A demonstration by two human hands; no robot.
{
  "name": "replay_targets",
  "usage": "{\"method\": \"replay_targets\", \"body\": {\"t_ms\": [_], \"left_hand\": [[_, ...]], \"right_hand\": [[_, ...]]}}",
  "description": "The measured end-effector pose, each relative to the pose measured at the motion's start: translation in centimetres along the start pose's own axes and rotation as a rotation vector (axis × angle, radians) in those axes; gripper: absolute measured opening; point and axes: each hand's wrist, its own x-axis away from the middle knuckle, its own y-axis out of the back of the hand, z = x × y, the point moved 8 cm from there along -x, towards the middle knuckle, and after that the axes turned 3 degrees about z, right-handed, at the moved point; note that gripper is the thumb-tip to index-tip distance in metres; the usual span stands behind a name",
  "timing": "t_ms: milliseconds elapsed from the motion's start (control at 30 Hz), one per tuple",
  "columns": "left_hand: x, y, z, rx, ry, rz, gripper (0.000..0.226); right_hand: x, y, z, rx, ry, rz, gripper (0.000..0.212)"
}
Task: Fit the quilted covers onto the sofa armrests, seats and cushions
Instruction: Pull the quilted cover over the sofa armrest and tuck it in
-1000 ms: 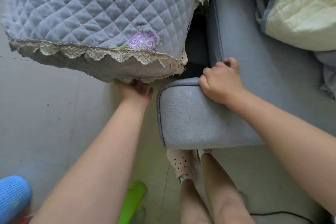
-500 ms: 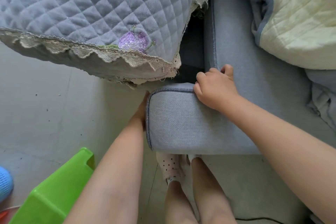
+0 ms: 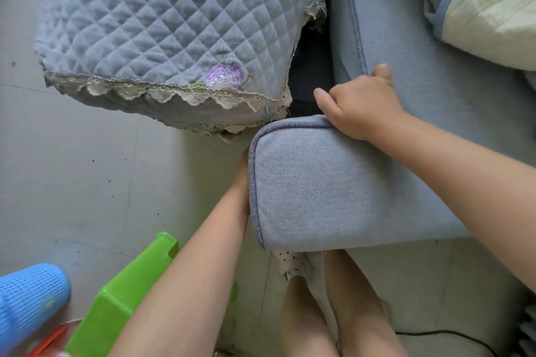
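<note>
Blue seat cushion corner hiding the left hand's grip

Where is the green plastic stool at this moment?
The green plastic stool stands on the floor at the lower left of the head view, between the blue mesh object and the person's left forearm.

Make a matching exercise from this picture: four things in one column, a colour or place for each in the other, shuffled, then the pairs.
Things:
1. quilted cover
2. stool
3. right hand
4. embroidered flower

Descriptions:
A. bright green, on the floor
B. purple, near the lace edge
C. draped over the armrest
D. curled on the top corner of the seat cushion

Pairs: 1-C, 2-A, 3-D, 4-B
</note>
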Motion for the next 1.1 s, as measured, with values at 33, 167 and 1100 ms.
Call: {"method": "replay_targets", "body": {"t_ms": [33,167,1100], "left_hand": [[0.9,-0.1,-0.5,0.037,0.004,0.002,0.037],[4.5,-0.2,-4.1,0.06,-0.034,0.002,0.039],[11.8,1.5,-32.7,-0.205,-0.423,0.089,0.034]], "right_hand": [[0.3,1.4,-0.2,-0.025,-0.005,-0.021,0.056],[2.2,8.2,-1.2,-0.11,-0.017,-0.147,0.061],[-3.7,29.3,0.4,-0.472,-0.102,-0.482,0.04]]}}
